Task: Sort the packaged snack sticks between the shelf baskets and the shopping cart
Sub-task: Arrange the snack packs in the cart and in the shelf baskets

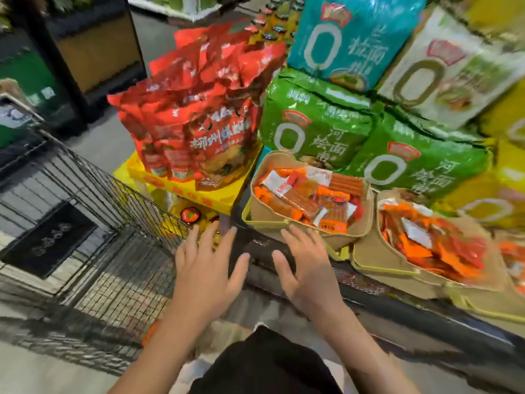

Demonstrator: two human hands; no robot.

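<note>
Two tan fabric baskets stand on a dark shelf edge. The nearer basket (272, 216) holds orange and red packaged snack sticks (315, 199). A second basket (380, 260) to the right holds more orange packs (437, 245). The black wire shopping cart (113, 223) is at the left. My left hand (206, 268) hovers with fingers spread over the cart's right rim, holding nothing. My right hand (306, 265) is spread just in front of the nearer basket, also holding nothing.
Red noodle bags (199, 115) are piled on a yellow box (193, 189) behind the cart. Green (315, 123), teal (349, 35) and white (446, 66) multipacks are stacked above the baskets. A dark cabinet (93, 49) stands across the aisle.
</note>
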